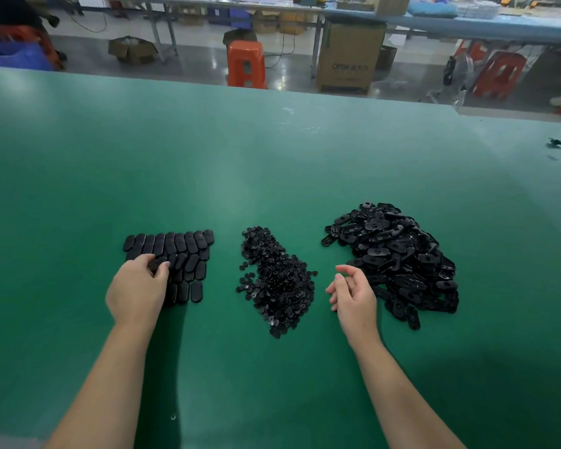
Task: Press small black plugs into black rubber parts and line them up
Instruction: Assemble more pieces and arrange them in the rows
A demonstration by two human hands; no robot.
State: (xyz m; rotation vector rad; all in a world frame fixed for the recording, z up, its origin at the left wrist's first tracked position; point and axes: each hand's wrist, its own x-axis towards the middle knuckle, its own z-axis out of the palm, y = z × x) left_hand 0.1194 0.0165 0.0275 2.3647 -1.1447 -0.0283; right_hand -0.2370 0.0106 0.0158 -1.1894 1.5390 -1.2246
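Left hand (136, 288) pinches finished part (157, 264) onto rows (175, 251) | right hand (353, 294) loosely spread, empty | next: plug (277, 280) and loose part (399, 254) to be fetched

On the surface (272, 157) we find three groups: lined-up rubber parts (175, 251) at left, the plug pile (276, 280) in the middle, and the loose-part heap (399, 257) at right. Stools (246, 63) and a carton (350, 56) stand behind.

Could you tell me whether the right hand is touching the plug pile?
Apart. The head view shows green table between the right hand and the plug pile.
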